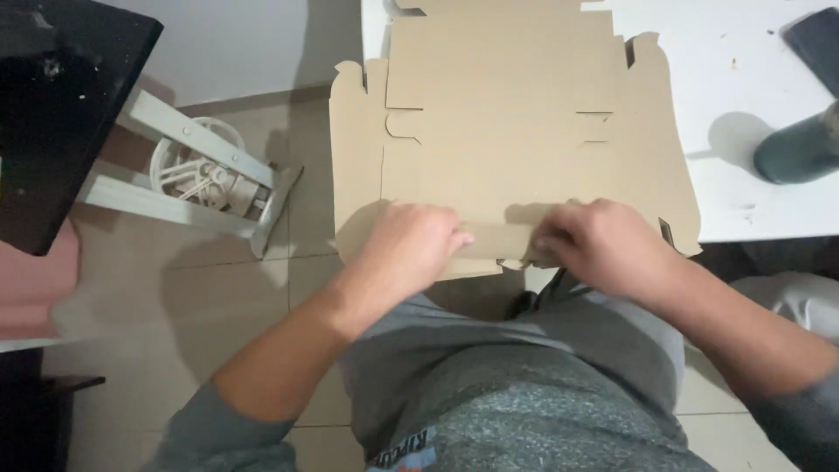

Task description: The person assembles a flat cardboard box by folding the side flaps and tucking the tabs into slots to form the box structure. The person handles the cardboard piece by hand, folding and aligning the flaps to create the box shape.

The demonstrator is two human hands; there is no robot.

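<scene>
A flat, die-cut brown cardboard box blank [507, 131] lies across the near left corner of a white table [752, 87], hanging over its left and front edges. My left hand [411, 249] presses on the blank's near flap at the left. My right hand [603, 245] grips the same near flap at the right, fingers curled over its folded edge. Both hands hold the flap along a crease close to my body.
A dark grey cylindrical container [800, 149] stands on the table at the right, with a dark object [817, 39] behind it. A black surface [61, 114] and a white metal frame with a wheel [201, 170] are at the left over tiled floor.
</scene>
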